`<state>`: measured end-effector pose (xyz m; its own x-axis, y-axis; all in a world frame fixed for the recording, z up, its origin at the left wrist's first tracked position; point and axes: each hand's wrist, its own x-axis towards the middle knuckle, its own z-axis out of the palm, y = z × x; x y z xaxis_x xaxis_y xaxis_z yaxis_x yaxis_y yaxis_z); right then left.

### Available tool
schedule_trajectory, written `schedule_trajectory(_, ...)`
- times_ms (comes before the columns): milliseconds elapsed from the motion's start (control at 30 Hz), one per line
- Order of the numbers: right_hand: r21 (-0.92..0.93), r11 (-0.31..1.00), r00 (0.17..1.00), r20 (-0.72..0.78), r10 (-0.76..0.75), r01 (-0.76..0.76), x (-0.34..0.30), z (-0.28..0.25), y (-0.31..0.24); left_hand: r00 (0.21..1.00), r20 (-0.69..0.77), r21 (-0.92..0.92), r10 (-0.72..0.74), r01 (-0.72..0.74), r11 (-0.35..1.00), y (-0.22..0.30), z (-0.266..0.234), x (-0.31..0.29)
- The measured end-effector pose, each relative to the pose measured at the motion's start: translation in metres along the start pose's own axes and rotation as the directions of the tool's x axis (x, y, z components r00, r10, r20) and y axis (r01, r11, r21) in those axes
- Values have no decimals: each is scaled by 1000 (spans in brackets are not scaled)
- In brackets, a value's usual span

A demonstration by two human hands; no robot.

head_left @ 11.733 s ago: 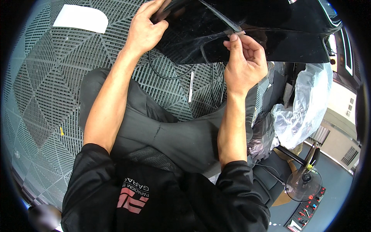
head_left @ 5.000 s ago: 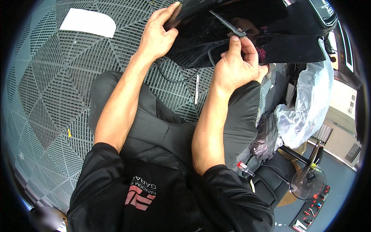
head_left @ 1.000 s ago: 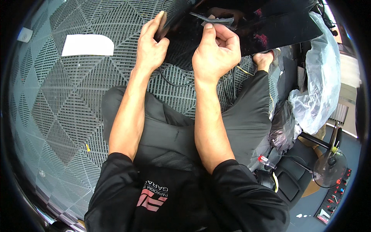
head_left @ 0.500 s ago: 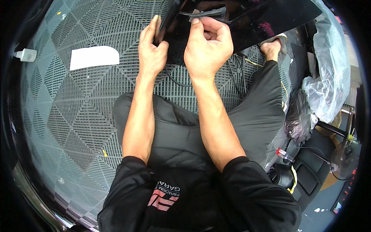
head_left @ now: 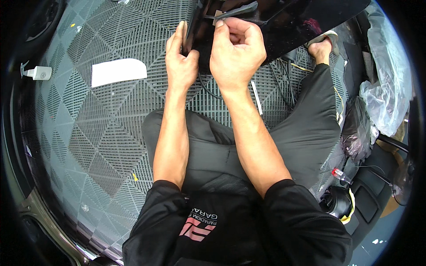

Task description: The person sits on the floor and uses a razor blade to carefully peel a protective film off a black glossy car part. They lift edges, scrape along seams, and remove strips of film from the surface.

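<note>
A glossy black panel (head_left: pixel 284 31) rises at the top of the view, with a loose dark strip (head_left: pixel 242 9) across its face. My left hand (head_left: pixel 181 60) grips the panel's left edge, fingers along the outer side and thumb near the lower corner. My right hand (head_left: pixel 237 55) is closed in a pinch against the panel's face. Between its thumb and forefinger is a small flat tan piece (head_left: pixel 217 17), touching the panel beside the strip's left end. My curled fingers hide part of the piece.
On the grey grid floor (head_left: pixel 88 128) to the left lie a white sheet (head_left: pixel 119 72) and a white spray bottle (head_left: pixel 41 73). Cables (head_left: pixel 279 82) and a thin white stick (head_left: pixel 256 98) lie under the panel. Plastic sheeting (head_left: pixel 386 88), a red-capped screwdriver (head_left: pixel 341 175) and a black chair (head_left: pixel 372 190) are at right.
The whole view has shifted slightly, moving the scene to the right. The white stick now shows beside my right wrist. My hands keep about the same hold on the panel and tan piece.
</note>
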<state>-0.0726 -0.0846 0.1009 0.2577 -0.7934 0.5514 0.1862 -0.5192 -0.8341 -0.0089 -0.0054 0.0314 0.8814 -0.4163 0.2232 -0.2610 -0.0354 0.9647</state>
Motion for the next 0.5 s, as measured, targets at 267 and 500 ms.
schedule_trajectory(267, -4, 1000, 1000, 5, -13, 13, -1, 3, 0, 1000, 5, -2, -17, 17, 1000, 2, 0, 0)
schedule_trajectory(500, -15, 999, 999, -14, -30, 30, -1, 6, -2, 1000, 5, 7, -20, 20, 1000, 0, 0, 0)
